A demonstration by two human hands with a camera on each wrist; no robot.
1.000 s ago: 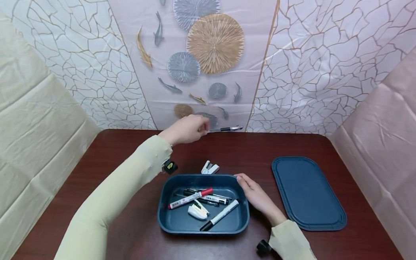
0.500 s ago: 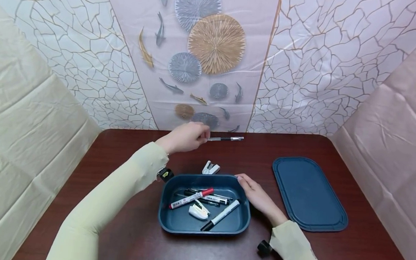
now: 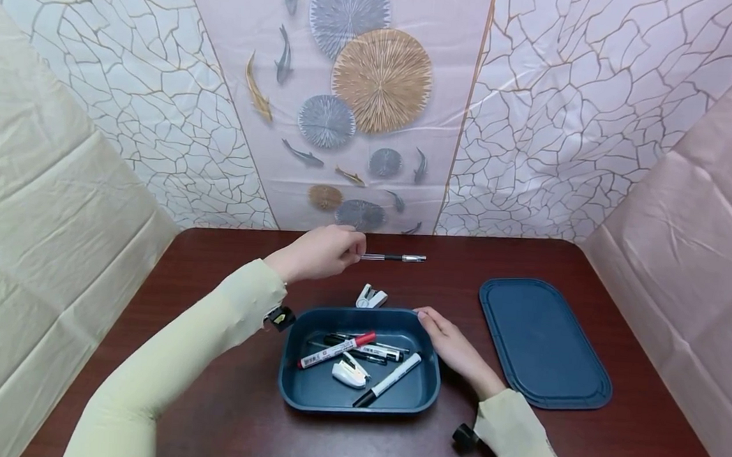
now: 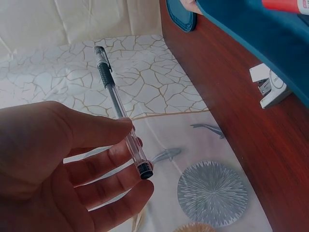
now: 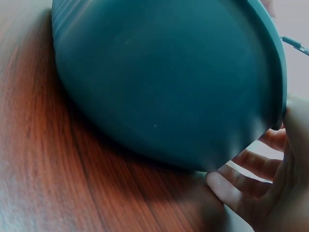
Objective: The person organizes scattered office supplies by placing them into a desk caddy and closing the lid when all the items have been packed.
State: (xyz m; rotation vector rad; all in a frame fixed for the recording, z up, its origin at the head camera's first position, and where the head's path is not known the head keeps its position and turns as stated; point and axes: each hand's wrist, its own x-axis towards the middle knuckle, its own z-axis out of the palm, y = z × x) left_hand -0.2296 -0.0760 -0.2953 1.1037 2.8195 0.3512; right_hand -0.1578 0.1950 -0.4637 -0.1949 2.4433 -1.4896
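Observation:
My left hand point(image 3: 323, 252) pinches a clear gel pen point(image 3: 396, 257) with a black grip, raised behind the box. In the left wrist view the thumb presses the pen's barrel point(image 4: 116, 101) against the fingers, its black end near the fingertips. My right hand point(image 3: 453, 342) holds the back right corner of a dark blue box point(image 3: 287, 370); in the right wrist view its fingers point(image 5: 253, 164) wrap that corner. Inside the box lie a red-capped marker point(image 3: 336, 350), a black-capped white marker point(image 3: 388, 379), a small white stapler point(image 3: 349, 373) and several dark pens.
Another small white stapler point(image 3: 371, 297) lies on the table just behind the box. A flat blue lid point(image 3: 544, 341) rests to the right on the dark red wooden table point(image 3: 223, 401). Fabric-covered panels point(image 3: 674, 226) stand around the sides and back.
My left hand has come down and slightly toward me with the pen, which now lies more level in the head view. My right hand stays on the box corner.

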